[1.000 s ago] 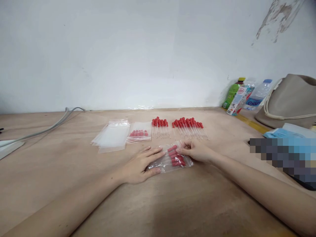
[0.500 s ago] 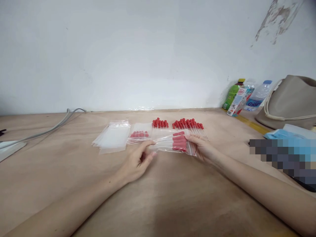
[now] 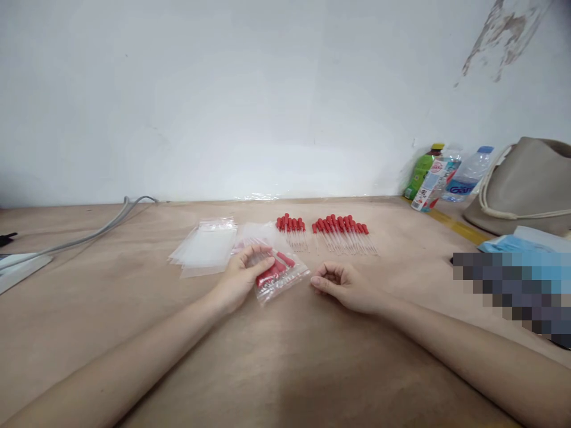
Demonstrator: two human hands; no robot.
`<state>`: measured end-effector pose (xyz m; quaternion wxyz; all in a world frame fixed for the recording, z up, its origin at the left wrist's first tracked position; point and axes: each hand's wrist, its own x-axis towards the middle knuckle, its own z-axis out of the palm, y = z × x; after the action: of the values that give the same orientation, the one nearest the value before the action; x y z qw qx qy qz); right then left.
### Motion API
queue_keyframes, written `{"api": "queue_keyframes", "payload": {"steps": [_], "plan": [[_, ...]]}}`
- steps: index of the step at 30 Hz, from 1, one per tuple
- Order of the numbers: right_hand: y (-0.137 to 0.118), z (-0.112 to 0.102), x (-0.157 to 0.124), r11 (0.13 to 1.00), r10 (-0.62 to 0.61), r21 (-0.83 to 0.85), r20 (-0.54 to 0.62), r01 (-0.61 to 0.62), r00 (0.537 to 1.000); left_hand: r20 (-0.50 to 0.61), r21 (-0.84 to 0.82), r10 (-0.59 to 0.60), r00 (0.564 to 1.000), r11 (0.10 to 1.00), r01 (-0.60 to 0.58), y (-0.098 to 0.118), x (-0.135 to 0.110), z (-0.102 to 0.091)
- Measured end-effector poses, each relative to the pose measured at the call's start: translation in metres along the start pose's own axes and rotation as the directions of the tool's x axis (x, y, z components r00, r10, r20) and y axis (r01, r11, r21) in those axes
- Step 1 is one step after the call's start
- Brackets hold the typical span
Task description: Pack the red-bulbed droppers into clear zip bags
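My left hand [image 3: 243, 274] grips a clear zip-lock bag [image 3: 285, 284], thumb on top. Inside the bag lie several droppers with red rubber bulbs [image 3: 271, 273]; the bag is tilted, its zip end toward me and to the right. To the right of the bag and apart from it, my right hand [image 3: 345, 286] is curled, thumb against forefinger, with nothing visible in it. Behind the hands, loose red-bulbed droppers lie in a left group [image 3: 292, 226] and a larger right group [image 3: 341, 229]. Another bag, behind my left hand, is mostly hidden.
A fanned stack of flat zip-lock bags [image 3: 207, 246] lies to the left. A grey cable [image 3: 107, 226] crosses the table's far left. On the right stand a green bottle [image 3: 419, 172], a carton [image 3: 430, 187], a water bottle [image 3: 468, 172] and a beige bag [image 3: 520, 184].
The bag of droppers has turned and moved left, its bulb end now toward me. My left hand has taken hold of it; my right hand has let go and drawn back slightly toward me.
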<state>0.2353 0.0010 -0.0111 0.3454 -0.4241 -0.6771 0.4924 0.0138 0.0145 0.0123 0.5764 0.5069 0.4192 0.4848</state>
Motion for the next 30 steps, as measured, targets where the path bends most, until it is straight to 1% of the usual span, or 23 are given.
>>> {"api": "queue_keyframes", "payload": {"steps": [2, 3, 5, 7, 10, 12, 14, 16, 18, 21, 23, 26, 28, 30], "plan": [[0.002, -0.006, 0.002, 0.982, -0.092, -0.175, -0.085, 0.076, 0.992, -0.008, 0.096, 0.001, 1.000, 0.995, 0.000, 0.013, 0.012, -0.013], [0.004, -0.009, 0.004, 0.964, -0.132, -0.247, -0.112, 0.101, 0.985, -0.044, 0.151, 0.023, 0.999, 0.988, -0.016, 0.020, 0.020, -0.019], [0.007, -0.012, 0.006, 0.928, -0.194, -0.347, -0.144, 0.134, 0.970, -0.055, 0.286, 0.039, 0.998, 0.958, -0.021, 0.031, 0.038, -0.033], [0.010, -0.014, 0.007, 0.903, -0.230, -0.401, -0.145, 0.156, 0.962, -0.040, 0.339, 0.028, 0.999, 0.941, -0.013, 0.039, 0.057, -0.044], [0.013, -0.014, 0.007, 0.881, -0.252, -0.439, -0.116, 0.178, 0.961, 0.010, 0.415, -0.011, 1.000, 0.910, 0.005, 0.043, 0.082, -0.054], [0.012, -0.014, 0.007, 0.877, -0.251, -0.446, -0.104, 0.181, 0.962, 0.016, 0.488, -0.023, 1.000, 0.872, 0.013, 0.041, 0.094, -0.057], [0.012, -0.014, 0.006, 0.881, -0.238, -0.442, -0.102, 0.171, 0.966, -0.006, 0.579, -0.021, 1.000, 0.815, 0.021, 0.038, 0.100, -0.061], [0.011, -0.014, 0.006, 0.881, -0.225, -0.445, -0.094, 0.161, 0.970, -0.049, 0.673, 0.022, 0.999, 0.739, 0.017, 0.036, 0.100, -0.066], [0.011, -0.014, 0.006, 0.877, -0.218, -0.455, -0.091, 0.154, 0.972, -0.093, 0.763, 0.106, 0.990, 0.647, 0.003, 0.035, 0.096, -0.074], [0.013, -0.014, 0.006, 0.876, -0.214, -0.457, -0.086, 0.152, 0.973, -0.146, 0.870, 0.234, 0.961, 0.494, 0.012, 0.031, 0.083, -0.093], [0.013, -0.015, 0.007, 0.874, -0.213, -0.461, -0.080, 0.153, 0.974, -0.170, 0.914, 0.277, 0.946, 0.403, 0.046, 0.023, 0.072, -0.106], [0.013, -0.014, 0.007, 0.867, -0.211, -0.475, -0.075, 0.151, 0.975, -0.158, 0.949, 0.265, 0.951, 0.307, 0.072, 0.004, 0.055, -0.120], [0.013, -0.014, 0.008, 0.860, -0.212, -0.487, -0.069, 0.153, 0.975, -0.144, 0.959, 0.234, 0.961, 0.274, 0.077, -0.007, 0.048, -0.124], [0.013, -0.014, 0.007, 0.854, -0.217, -0.494, -0.058, 0.160, 0.975, -0.141, 0.962, 0.220, 0.965, 0.262, 0.081, -0.013, 0.044, -0.126]]}}
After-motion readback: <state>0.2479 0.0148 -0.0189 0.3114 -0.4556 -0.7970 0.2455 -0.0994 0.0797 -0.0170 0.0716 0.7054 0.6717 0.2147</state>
